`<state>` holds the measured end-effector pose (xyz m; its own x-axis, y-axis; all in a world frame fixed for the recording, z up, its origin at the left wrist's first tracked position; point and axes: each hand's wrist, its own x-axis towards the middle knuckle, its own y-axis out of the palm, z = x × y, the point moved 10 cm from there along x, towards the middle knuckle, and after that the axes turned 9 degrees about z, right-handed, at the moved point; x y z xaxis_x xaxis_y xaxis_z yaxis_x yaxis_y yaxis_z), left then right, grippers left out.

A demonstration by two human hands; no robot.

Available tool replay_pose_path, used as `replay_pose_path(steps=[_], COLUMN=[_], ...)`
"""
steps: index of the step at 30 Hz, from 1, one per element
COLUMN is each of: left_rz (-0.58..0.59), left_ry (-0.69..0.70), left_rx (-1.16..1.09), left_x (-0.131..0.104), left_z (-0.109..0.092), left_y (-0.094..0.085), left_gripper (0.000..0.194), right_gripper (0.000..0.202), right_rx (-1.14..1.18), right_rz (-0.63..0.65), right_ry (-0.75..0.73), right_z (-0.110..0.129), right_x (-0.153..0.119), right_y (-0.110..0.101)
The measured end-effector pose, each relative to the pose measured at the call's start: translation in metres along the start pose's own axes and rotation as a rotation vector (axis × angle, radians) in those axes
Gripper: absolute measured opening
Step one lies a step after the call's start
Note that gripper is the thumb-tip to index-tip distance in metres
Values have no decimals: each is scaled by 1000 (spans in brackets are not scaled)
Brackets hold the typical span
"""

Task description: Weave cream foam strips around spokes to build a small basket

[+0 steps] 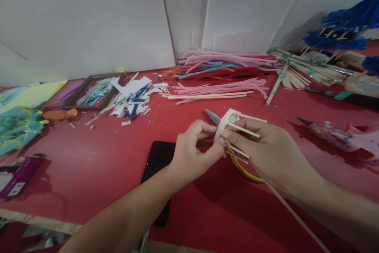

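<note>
Both hands meet at the middle over a small white disc point(222, 124) with several short wooden sticks point(245, 130) standing out of one face. My left hand point(197, 146) pinches the disc's rim between thumb and fingers. On the stick side, my right hand point(266, 146) grips the same piece, its fingers partly hidden behind the sticks. A long thin wooden stick point(290, 202) runs from below my right hand to the lower right; whether it is held is unclear. Scissors lie beneath, showing a blade point(211, 116) and a yellow handle point(241, 171).
A black phone point(158, 158) lies by my left wrist. Pink foam strips point(222, 87) and bundled wooden sticks point(308, 72) are at the back. A glue gun point(334, 136) sits at right, below a blue stick-built model point(337, 42). White scraps point(130, 97) and a purple object point(22, 178) lie left.
</note>
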<state>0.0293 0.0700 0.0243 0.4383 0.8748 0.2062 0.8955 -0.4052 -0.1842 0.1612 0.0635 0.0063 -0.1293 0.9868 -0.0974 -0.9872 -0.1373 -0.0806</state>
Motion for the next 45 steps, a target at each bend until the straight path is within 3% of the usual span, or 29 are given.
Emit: replay_pose_path(steps=[4,10,15,23,30,36,45], left_rz=[2,-7,-35,-33,19,19,35], left_ry=[-129,-217,-180,-165,-70,-30,-68], left_rx=[-151,-231,-243,-225,-199,-197,-170], left_x=[2,2,2,3,3,2,1], left_z=[14,21,17,19,10,8,15], left_y=[0,-1,-3,-3,2,2,2], left_gripper=[23,28,25,26,17,19,31], right_gripper=[29,35,32,38,25,26,18], right_rx=[-69,-199,-244,-177,-401,-417,-423], right_rz=[1,83,61,96,56,64,-25], right_ry=[26,-3,-73,-62,-170,-134,-202], right_z=[-1,3,13,14,32,27,38], right_x=[-2,-3,-6,-9,-8,-5,-7], right_y=[-4,0,1,3,-1,-4,-10])
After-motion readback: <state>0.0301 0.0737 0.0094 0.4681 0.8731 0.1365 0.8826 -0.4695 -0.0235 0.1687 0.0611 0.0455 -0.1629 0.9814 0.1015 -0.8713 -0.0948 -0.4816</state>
